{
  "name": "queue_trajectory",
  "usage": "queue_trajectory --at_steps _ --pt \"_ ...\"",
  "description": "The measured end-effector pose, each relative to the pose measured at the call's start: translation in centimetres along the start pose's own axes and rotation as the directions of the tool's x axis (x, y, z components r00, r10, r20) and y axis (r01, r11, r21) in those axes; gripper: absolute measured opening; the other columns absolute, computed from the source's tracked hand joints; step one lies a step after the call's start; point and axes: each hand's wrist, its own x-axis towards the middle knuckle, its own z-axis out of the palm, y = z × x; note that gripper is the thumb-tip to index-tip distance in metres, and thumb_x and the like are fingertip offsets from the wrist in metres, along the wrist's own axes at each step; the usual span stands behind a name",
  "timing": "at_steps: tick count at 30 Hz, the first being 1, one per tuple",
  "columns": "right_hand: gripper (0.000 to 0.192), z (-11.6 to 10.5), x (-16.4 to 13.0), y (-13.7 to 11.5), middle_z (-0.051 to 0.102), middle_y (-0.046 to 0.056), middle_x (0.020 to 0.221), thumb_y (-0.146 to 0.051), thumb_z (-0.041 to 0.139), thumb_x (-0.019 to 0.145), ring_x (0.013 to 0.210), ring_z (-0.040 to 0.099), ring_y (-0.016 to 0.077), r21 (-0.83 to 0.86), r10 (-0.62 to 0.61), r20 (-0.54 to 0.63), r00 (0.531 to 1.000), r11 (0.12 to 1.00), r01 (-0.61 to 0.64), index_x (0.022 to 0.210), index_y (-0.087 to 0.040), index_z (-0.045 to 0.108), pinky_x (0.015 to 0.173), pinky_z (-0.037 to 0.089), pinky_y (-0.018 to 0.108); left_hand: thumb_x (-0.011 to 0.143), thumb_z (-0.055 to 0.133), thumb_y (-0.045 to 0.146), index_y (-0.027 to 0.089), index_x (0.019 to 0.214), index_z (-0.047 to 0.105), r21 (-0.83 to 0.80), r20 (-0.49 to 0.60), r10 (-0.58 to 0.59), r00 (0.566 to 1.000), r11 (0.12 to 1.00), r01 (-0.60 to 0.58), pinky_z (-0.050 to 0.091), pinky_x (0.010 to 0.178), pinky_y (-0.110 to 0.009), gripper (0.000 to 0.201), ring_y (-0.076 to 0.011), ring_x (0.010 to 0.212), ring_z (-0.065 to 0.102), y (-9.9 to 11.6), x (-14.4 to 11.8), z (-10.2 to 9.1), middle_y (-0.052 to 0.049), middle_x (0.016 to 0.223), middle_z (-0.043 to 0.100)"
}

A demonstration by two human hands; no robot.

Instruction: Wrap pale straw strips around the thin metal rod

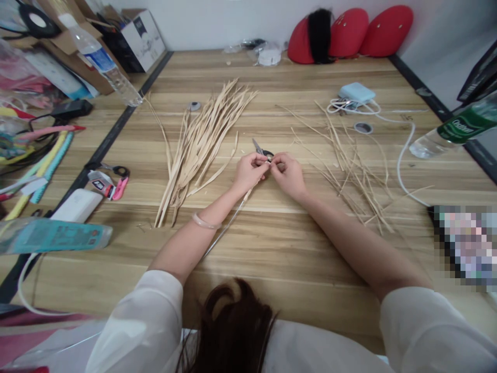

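Grip: left hand (248,173) and right hand (286,173) both pinch one thin straw strip (229,220) beside the scissors (261,150). Strip looks light, bendy, brittle; best held close to the fingertips.

Two hands (248,173) (288,175), three red shells (386,30), two clear bottles (101,59), one pair of scissors (261,150), two straw heaps (198,142).

At twelve o'clock, against the wall: three red cushions (349,32), a black furry thing (319,33) across them. At one o'clock on the wooden desk (279,248): a pale blue charger (357,93) with coiled white cable (399,155). At three o'clock: a green-labelled bottle (454,129) lying sideways. At eleven o'clock: a clear water bottle (103,62), tilted, beside a white box (142,39). At nine o'clock: pink-handled clippers (116,181), a white power bank (77,205), coloured cords (42,155).
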Motion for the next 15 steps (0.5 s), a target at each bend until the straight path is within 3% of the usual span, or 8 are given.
queue_trajectory --at_steps 8,15 --pt "0.006 0.17 -0.13 0.10 0.061 0.004 0.077 -0.022 0.052 0.079 0.062 0.056 0.0125 0.068 0.071 0.030 0.997 0.995 -0.073 0.075 -0.018 0.055 0.057 0.045 0.026 0.069 0.067 0.021 0.014 0.084 0.061 0.030 0.013 0.044 0.999 0.999 -0.044 0.043 0.043 -0.018 0.017 -0.0060 0.046 0.055 -0.38 0.08 -0.14 0.001 0.066 0.063" --pt "0.004 0.13 -0.18 0.01 0.062 0.004 0.078 -0.020 0.051 0.078 0.064 0.057 0.0132 0.030 0.036 0.030 0.999 0.999 -0.037 0.076 -0.019 0.055 0.060 0.047 0.027 0.071 0.064 0.021 0.015 0.096 0.065 0.123 0.030 0.098 0.995 0.987 -0.101 0.044 0.045 -0.018 0.026 -0.0071 0.044 0.056 -0.55 -0.04 -0.27 0.001 0.065 0.064"
